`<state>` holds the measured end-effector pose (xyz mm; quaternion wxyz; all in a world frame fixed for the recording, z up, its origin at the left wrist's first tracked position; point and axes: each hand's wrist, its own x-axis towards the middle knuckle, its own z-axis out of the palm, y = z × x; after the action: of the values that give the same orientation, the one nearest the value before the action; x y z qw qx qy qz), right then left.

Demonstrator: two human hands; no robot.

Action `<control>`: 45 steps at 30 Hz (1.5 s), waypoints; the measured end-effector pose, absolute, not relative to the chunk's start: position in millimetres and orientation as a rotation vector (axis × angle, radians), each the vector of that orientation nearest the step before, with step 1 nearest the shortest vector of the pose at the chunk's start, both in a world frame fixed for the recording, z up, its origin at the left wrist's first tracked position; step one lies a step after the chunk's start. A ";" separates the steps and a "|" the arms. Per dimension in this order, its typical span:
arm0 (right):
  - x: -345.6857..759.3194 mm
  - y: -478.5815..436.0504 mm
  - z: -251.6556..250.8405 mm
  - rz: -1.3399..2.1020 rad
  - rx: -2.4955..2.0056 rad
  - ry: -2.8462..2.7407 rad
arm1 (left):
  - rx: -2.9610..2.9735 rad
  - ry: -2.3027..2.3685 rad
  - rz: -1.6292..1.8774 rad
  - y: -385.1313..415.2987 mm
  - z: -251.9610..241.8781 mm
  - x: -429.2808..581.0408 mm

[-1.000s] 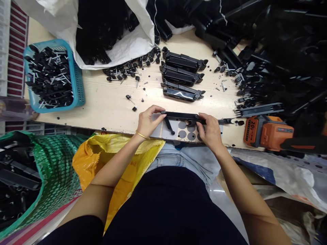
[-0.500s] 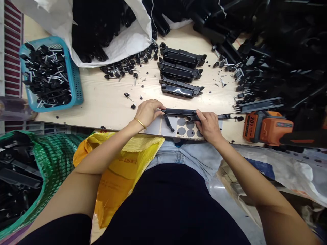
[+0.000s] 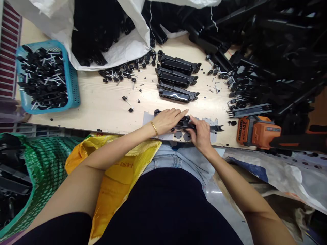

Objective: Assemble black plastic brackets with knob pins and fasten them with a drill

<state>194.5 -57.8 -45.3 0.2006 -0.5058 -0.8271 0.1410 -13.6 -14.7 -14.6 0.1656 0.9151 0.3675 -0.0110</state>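
Note:
On a grey pad (image 3: 163,136) at the table's front edge lies a black hinged plastic arm (image 3: 183,121), partly covered by both hands. My left hand (image 3: 166,121), with a gold bangle at the wrist, rests palm down across its left part, fingers stretched to the right; the thumb is hidden. Thumb and fingers of my right hand (image 3: 200,133) close round the arm's middle. A forked black end (image 3: 217,128) sticks out to the right of that hand. Just beyond, three folded black plastic arms (image 3: 177,94) lie in a stack of rows.
A blue basket (image 3: 75,86) of black-headed screws stands at left. Loose screws (image 3: 125,70) lie below a white sack (image 3: 125,51). To the right are an orange power tool (image 3: 267,132) and a large heap of black parts (image 3: 281,61). Yellow (image 3: 120,183) and green sacks (image 3: 55,163) hang in front.
My left hand has moved right, from pinching the arm's left end to lying over it. The leg that stuck out toward me no longer shows. My right hand still grips the arm.

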 end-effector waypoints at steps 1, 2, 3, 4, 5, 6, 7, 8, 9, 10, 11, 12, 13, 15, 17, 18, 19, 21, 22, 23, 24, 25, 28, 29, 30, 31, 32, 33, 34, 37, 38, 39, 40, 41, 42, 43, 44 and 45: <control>192.1 -59.8 -40.4 0.412 -1.418 -2.331 | 2.588 1.081 -0.038 -13.4 -12.4 -13.1; 190.5 -60.6 -35.7 0.424 -1.417 -2.372 | 2.567 1.111 -0.044 -13.4 -10.3 -13.0; 189.6 -60.1 -31.2 0.432 -1.406 -2.430 | 2.543 1.133 -0.053 -14.6 -8.6 -13.0; 189.5 -58.4 -27.0 0.441 -1.381 -2.500 | 2.517 1.148 -0.064 -16.7 -7.5 -12.7; 190.0 -55.6 -23.1 0.452 -1.346 -2.572 | 2.488 1.160 -0.073 -19.3 -6.9 -12.2; 191.1 -52.0 -19.5 0.465 -1.307 -2.635 | 2.460 1.172 -0.074 -22.0 -6.9 -11.5; 192.6 -47.8 -16.2 0.482 -1.268 -2.683 | 2.438 1.185 -0.064 -24.2 -7.2 -10.9; 194.5 -43.5 -12.9 0.503 -1.230 -2.715 | 2.424 1.195 -0.044 -25.7 -7.5 -10.6; 196.7 -39.2 -9.6 0.522 -1.196 -2.734 | 2.420 1.202 -0.021 -26.3 -7.7 -10.9; 199.0 -35.3 -6.1 0.532 -1.167 -2.752 | 2.426 1.205 0.000 -26.0 -7.5 -11.8; 201.6 -31.9 -2.2 0.527 -1.145 -2.777 | 2.442 1.200 0.015 -24.9 -6.5 -13.4; 204.3 -29.4 2.2 0.514 -1.131 -2.818 | 2.469 1.177 0.027 -23.6 -4.7 -15.6; 207.1 -28.0 7.3 0.494 -1.127 -2.874 | 2.507 1.132 0.037 -22.5 -1.9 -18.3; 212.5 -29.7 19.2 0.457 -1.152 -2.993 | 2.582 1.022 0.064 -23.4 6.4 -24.0; 216.7 -38.3 32.6 0.500 -1.176 -3.046 | 2.603 0.943 0.095 -31.9 17.1 -29.5; 217.9 -45.1 39.4 0.557 -1.176 -3.036 | 2.580 0.930 0.108 -39.5 22.5 -32.2; 218.3 -53.1 45.9 0.640 -1.158 -3.005 | 2.536 0.925 0.127 -48.9 27.5 -35.1; 216.6 -71.1 57.4 0.919 -1.080 -2.890 | 2.389 0.836 0.209 -71.1 34.9 -41.0; 214.4 -79.8 62.0 1.098 -1.035 -2.803 | 2.278 0.747 0.297 -82.6 37.3 -43.7; 211.5 -87.5 65.7 1.294 -0.996 -2.693 | 2.137 0.656 0.403 -93.5 38.8 -45.6; 207.9 -94.1 68.6 1.494 -0.969 -2.558 | 1.977 0.612 0.512 -103.4 39.8 -46.4; 203.9 -99.2 70.6 1.680 -0.962 -2.402 | 1.820 0.611 0.616 -112.1 40.5 -45.9; 191.0 -108.6 72.6 2.085 -1.009 -1.929 | 1.490 0.809 0.893 -130.5 42.6 -36.4; 186.8 -110.7 72.4 2.164 -1.035 -1.793 | 1.445 0.883 0.953 -134.2 43.4 -31.4; 182.8 -112.6 72.0 2.227 -1.064 -1.655 | 1.409 0.943 0.998 -136.7 44.4 -25.9; 179.0 -114.1 71.6 2.272 -1.080 -1.511 | 1.371 0.994 1.017 -138.0 45.4 -20.5; 175.4 -114.9 71.1 2.302 -1.073 -1.378 | 1.334 1.035 1.023 -138.1 46.6 -15.4; 171.9 -114.6 70.5 2.309 -1.038 -1.276 | 1.305 1.066 1.031 -136.9 47.8 -10.7; 168.4 -113.2 69.8 2.273 -0.992 -1.210 | 1.292 1.083 1.052 -134.6 49.2 -6.6; 154.6 -103.2 64.5 1.945 -0.935 -1.167 | 1.415 1.098 1.190 -123.0 51.8 3.1; 148.2 -99.7 60.6 1.798 -0.976 -1.170 | 1.483 1.100 1.231 -119.1 51.2 6.0; 141.1 -96.7 55.2 1.659 -1.034 -1.171 | 1.544 1.111 1.259 -115.8 49.3 8.8; 133.8 -94.3 48.3 1.551 -1.094 -1.171 | 1.603 1.132 1.270 -113.2 45.9 11.5; 127.3 -92.1 39.9 1.473 -1.140 -1.199 | 1.662 1.163 1.259 -111.0 41.0 13.7; 122.6 -89.1 30.4 1.390 -1.173 -1.262 | 1.729 1.191 1.218 -108.8 34.6 15.4; 120.8 -84.6 20.6 1.302 -1.190 -1.340 | 1.804 1.201 1.164 -105.7 26.7 16.1; 122.4 -77.6 11.1 1.221 -1.182 -1.413 | 1.893 1.184 1.103 -101.2 17.7 15.8; 127.7 -67.6 2.8 1.137 -1.168 -1.496 | 1.993 1.141 1.038 -94.7 7.9 14.6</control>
<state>127.7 -67.6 2.8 0.4479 -0.4718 -0.6047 0.4595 14.6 -94.7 7.9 0.3058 0.7530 0.4310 0.3920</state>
